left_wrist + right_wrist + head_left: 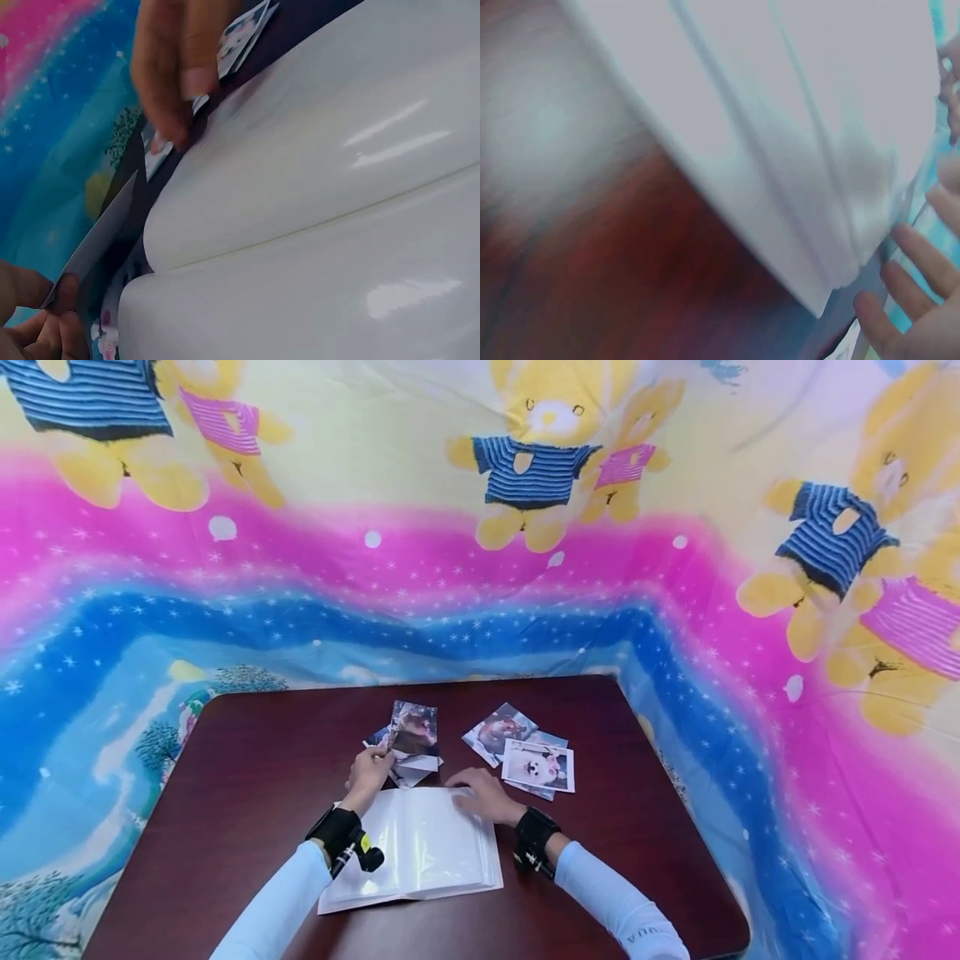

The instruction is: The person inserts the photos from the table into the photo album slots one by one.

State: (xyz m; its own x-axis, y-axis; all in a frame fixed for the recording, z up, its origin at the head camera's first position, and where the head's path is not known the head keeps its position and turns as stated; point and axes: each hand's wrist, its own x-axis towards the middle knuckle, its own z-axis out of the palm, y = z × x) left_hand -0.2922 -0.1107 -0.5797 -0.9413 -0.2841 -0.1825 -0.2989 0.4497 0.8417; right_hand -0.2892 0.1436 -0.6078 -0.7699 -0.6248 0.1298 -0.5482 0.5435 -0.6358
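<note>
My left hand (pixel 367 775) pinches a photo (pixel 415 731) by its lower left corner, above other photos behind the album. From its edge, the held photo (pixel 101 232) looks like a thin card between thumb and fingers in the left wrist view. An open photo album (pixel 442 839) with clear, shiny sleeves lies in front of me; the pages facing up look white and blank. Over the album's upper right corner hovers my right hand (pixel 483 797), holding nothing. Its fingers (pixel 919 259) are spread and relaxed beside the page edges in the right wrist view.
Right of the album's top lies a loose pile of photos, with a white dog photo (pixel 536 766) uppermost. A dark wooden table (pixel 600 860) carries everything. Cloth printed with bears (pixel 540 460) hangs behind and to the sides.
</note>
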